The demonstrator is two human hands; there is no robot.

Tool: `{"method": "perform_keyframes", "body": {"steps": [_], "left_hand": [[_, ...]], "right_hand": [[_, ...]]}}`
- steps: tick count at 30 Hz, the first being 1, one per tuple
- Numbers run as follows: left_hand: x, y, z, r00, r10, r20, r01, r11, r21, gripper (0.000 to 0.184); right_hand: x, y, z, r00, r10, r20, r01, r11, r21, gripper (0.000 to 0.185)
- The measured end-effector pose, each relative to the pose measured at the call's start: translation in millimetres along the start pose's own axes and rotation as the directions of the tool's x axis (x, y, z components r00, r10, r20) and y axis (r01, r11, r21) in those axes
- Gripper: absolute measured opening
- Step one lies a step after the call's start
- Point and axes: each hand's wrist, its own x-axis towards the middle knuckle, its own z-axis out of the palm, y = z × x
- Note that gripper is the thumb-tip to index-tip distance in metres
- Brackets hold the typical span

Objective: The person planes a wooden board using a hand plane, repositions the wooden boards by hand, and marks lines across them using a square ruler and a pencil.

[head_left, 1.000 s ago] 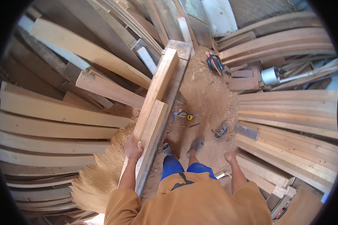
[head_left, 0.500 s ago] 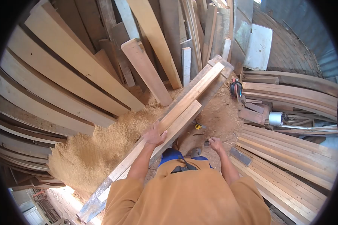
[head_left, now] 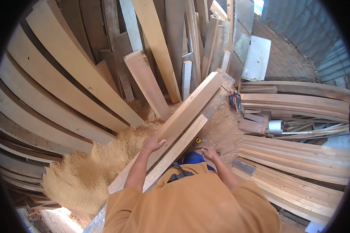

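Observation:
A long thick wooden beam [head_left: 182,112] lies diagonally on a workbench [head_left: 216,95], its wide face showing. My left hand [head_left: 154,143] is closed over the beam's left edge, thumb on the wide face and fingers mostly hidden. Alongside, to the right, runs a shorter, narrower board [head_left: 182,145], with a gap between the two. My right hand [head_left: 210,154] is closed just right of the shorter board, around something small and dark that I cannot make out. A yellow tape measure [head_left: 198,139] shows on the ground past that board.
Sawdust [head_left: 81,171] is heaped left of the bench. Planks [head_left: 74,73] stand or lean at the left and back. More boards [head_left: 295,155] are stacked at the right, with a dark block [head_left: 244,167] on them. A white cylinder [head_left: 275,126] lies among scraps.
The view has swung round. The long beam has tipped, showing a wider face, and has shifted apart from the shorter board. My right hand has come up from my side towards the bench.

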Motion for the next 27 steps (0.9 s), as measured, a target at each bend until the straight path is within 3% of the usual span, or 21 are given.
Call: {"method": "perform_keyframes", "body": {"steps": [2,5,8,11,14,17,19,21,23,24,25,27], "left_hand": [[-9,11,-12,0.999,-0.037,-0.003,0.036,0.998,-0.046,0.08],[-10,14,-11,0.998,-0.057,0.006,0.057,0.997,-0.05,0.084],[-11,12,-11,0.997,-0.081,0.013,0.081,0.995,-0.052,0.088],[-7,10,-11,0.995,-0.093,0.038,0.095,0.994,-0.061,0.091],[1,4,-10,0.993,-0.102,0.06,0.106,0.992,-0.068,0.094],[2,5,-9,0.989,-0.135,0.057,0.138,0.988,-0.064,0.096],[1,3,-13,0.985,-0.159,0.064,0.163,0.984,-0.074,0.096],[3,2,-13,0.98,-0.173,0.101,0.184,0.978,-0.103,0.096],[0,4,-8,0.981,-0.179,0.081,0.187,0.977,-0.105,0.097],[-1,6,-6,0.982,-0.179,0.067,0.185,0.977,-0.106,0.097],[-2,9,-6,0.979,-0.192,0.062,0.197,0.977,-0.086,0.097],[-6,15,-5,0.974,-0.222,0.049,0.225,0.973,-0.049,0.096]], "right_hand": [[-15,-14,-15,0.998,0.063,0.022,-0.062,0.998,-0.028,0.042],[24,66,0,0.999,0.017,-0.052,-0.017,1.0,0.001,0.036],[18,41,-29,0.994,0.11,-0.031,-0.114,0.966,-0.233,0.037],[18,14,-53,0.974,0.222,0.04,-0.222,0.975,0.015,0.036],[19,-28,-73,0.981,0.188,-0.038,-0.19,0.98,-0.061,0.036],[49,-27,-77,0.969,0.236,-0.068,-0.209,0.938,0.275,0.038],[88,-16,-83,0.961,-0.004,-0.276,0.039,0.992,0.12,0.037],[107,-54,-111,0.931,-0.029,-0.363,0.057,0.996,0.069,0.036],[100,-135,-149,0.935,-0.133,-0.328,0.247,0.91,0.335,0.034],[79,-192,-179,0.954,-0.237,-0.186,0.295,0.857,0.422,0.036],[69,-237,-190,0.929,-0.34,-0.147,0.356,0.716,0.601,0.043],[11,-351,-219,0.745,-0.658,-0.114,0.567,0.533,0.628,0.056]]}}
